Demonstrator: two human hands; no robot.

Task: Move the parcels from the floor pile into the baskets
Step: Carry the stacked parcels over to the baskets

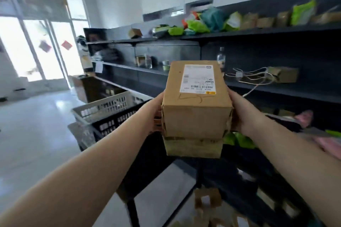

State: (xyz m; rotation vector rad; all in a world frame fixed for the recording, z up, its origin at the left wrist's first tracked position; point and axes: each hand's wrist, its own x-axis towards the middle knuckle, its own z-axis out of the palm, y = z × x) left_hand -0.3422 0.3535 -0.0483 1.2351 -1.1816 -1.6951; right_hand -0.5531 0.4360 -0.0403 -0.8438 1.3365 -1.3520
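Observation:
A brown cardboard parcel (196, 110) with a white shipping label on top is held up at chest height in the middle of the view. A second, flatter cardboard box (192, 147) sits directly under it. My left hand (152, 114) presses the left side of the stack and my right hand (239, 114) presses the right side. Behind my left forearm stand a black basket (118, 120) and a grey basket (103, 106), side by side. More cardboard parcels (206, 202) lie blurred on the floor below.
Long dark shelves (258, 86) run along the right, carrying green bags (195, 26), a small box with wires (282, 74) and a bottle (221, 57). Pink and green packages (328, 142) lie at the right. Pale floor (36, 134) stretches left toward glass doors (36, 48).

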